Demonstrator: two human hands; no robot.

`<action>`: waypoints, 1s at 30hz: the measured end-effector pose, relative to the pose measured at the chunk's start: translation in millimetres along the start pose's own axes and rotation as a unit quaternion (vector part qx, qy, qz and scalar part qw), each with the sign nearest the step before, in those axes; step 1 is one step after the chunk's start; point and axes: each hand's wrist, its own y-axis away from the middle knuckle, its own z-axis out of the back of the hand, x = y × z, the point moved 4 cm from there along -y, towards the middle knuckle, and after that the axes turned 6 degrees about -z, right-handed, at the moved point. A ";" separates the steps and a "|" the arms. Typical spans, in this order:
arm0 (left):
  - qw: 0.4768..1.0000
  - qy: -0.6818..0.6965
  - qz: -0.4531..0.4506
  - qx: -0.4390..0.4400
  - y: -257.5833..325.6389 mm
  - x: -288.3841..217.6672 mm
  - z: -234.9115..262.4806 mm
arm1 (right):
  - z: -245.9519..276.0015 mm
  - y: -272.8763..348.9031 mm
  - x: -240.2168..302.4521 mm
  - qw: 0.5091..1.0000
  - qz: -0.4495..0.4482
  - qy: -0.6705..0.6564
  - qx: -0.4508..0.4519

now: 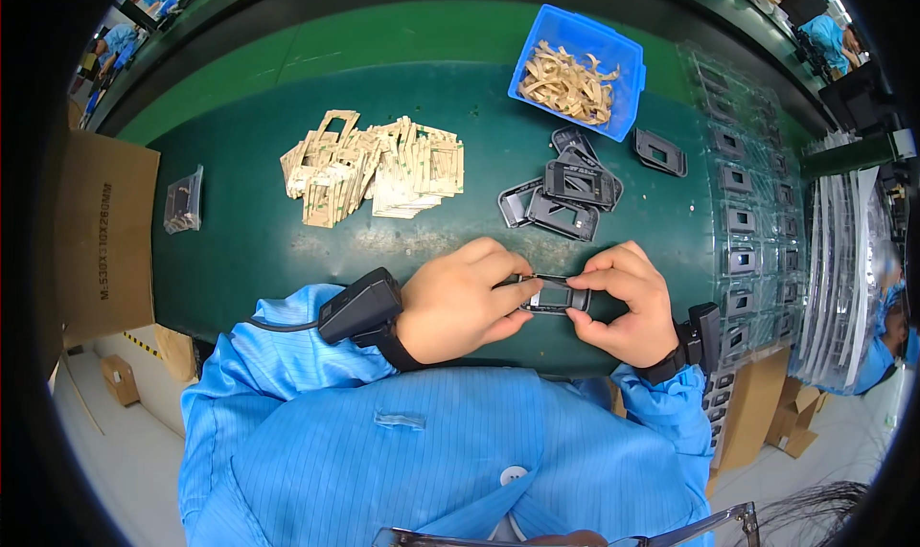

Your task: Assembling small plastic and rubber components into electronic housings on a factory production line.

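Note:
Close to the table's near edge, both my hands grip one dark grey plastic frame (pixel 554 299) with a rectangular window. My left hand (pixel 462 303) pinches its left end, the index finger lying over the frame. At the right end, my right hand (pixel 628 300) holds it between thumb and fingers. Just beyond lies a loose pile of similar grey plastic housings (pixel 580 181), and another housing (pixel 659 152) rests apart to the right. Left of these is a heap of beige frame-shaped adhesive pieces (pixel 369 169). Whether one is on the held frame I cannot tell.
A blue bin (pixel 625 87) of peeled tan strips stands at the back. Clear trays (pixel 738 202) with grey housings line the right side, beside a stack of trays (pixel 843 269). A cardboard box (pixel 110 240) and a small plastic bag (pixel 184 202) are at left. Other people sit farther off.

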 end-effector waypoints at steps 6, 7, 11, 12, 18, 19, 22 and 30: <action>0.989 -0.134 -0.057 0.035 -1.7 -10.7 -1.8 | 1.5 -0.4 -0.3 1.000 0.002 -0.005 0.005; 0.988 -0.135 -0.057 0.036 -1.4 -11.8 -0.5 | 2.0 -0.5 0.0 1.000 0.002 -0.007 0.005; 0.974 -0.191 -0.111 0.051 -1.1 -16.1 -3.8 | 3.0 0.6 -1.7 1.000 -0.002 -0.008 0.014; 0.975 -0.190 -0.109 0.044 -0.7 -16.5 -4.6 | 2.9 0.7 -2.2 1.000 0.001 -0.012 0.017; 0.983 -0.115 -0.105 0.093 -5.1 -10.7 -4.0 | 2.9 0.8 -2.9 1.000 0.002 -0.017 0.023; 0.983 -0.115 -0.106 0.093 -6.0 -8.9 -2.9 | 3.0 0.9 -2.6 1.000 0.003 -0.017 0.022; 0.978 -0.135 -0.123 0.101 -6.2 -7.5 -2.6 | 3.9 2.4 -0.9 1.000 -0.003 -0.010 0.026; 0.975 -0.165 -0.119 0.092 -0.3 -9.7 -7.6 | 4.3 4.7 -1.7 1.000 -0.016 -0.020 0.018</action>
